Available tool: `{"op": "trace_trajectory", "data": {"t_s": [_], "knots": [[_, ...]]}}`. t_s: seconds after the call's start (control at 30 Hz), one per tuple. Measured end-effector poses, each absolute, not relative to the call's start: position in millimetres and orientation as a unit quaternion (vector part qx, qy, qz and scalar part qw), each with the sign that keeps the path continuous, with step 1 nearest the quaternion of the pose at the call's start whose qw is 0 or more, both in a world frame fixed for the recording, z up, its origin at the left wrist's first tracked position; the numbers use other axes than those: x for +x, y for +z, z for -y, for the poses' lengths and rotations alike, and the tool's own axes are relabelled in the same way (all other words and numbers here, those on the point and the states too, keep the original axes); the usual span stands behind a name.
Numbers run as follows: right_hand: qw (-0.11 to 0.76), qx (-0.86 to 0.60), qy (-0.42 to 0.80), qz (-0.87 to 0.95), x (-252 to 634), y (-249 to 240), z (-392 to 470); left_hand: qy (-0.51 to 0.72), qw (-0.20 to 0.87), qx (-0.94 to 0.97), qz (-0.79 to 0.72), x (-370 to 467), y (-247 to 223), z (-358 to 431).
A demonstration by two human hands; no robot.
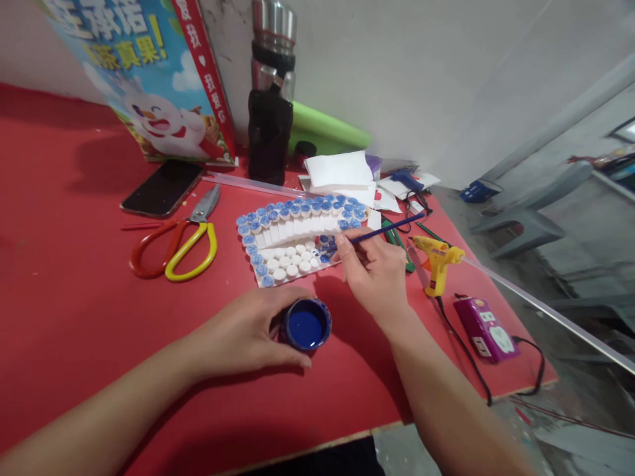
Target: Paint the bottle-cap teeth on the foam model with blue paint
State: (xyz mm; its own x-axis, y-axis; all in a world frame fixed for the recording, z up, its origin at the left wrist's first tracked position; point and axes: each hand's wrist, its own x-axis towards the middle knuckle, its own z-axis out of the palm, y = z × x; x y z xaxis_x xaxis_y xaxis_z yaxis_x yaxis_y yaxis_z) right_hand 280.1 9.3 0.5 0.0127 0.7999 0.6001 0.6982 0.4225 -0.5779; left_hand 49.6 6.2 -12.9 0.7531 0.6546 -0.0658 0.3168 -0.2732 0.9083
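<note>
My left hand [258,330] is wrapped round a small jar of blue paint [307,324] on the red table. My right hand [374,274] grips a slim dark blue paintbrush [387,228], its tip at the small round pieces inside a board. That board [264,254] is edged with round pieces [297,208] coloured light blue on top. Within the border lie a row of white strips [288,231] and several plain white round pieces [285,261]. Darker blue pieces [325,258] sit close to the brush tip, partly hidden by my right hand.
Scissors [191,231] and a phone [163,188] lie at left, before a printed box [163,79]. A steel bottle [272,92] stands behind, beside folded white paper [340,172]. At right are a yellow glue gun [436,261] and a purple power socket [486,328] with cords.
</note>
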Motion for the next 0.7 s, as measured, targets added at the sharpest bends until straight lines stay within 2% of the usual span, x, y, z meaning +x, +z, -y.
{"op": "trace_trajectory", "data": {"t_s": [0.7], "knots": [[0.477, -0.527, 0.058, 0.701, 278.0, -1.4, -10.4, 0.172, 0.513, 0.785, -0.302, 49.4, -15.0, -6.2]]}}
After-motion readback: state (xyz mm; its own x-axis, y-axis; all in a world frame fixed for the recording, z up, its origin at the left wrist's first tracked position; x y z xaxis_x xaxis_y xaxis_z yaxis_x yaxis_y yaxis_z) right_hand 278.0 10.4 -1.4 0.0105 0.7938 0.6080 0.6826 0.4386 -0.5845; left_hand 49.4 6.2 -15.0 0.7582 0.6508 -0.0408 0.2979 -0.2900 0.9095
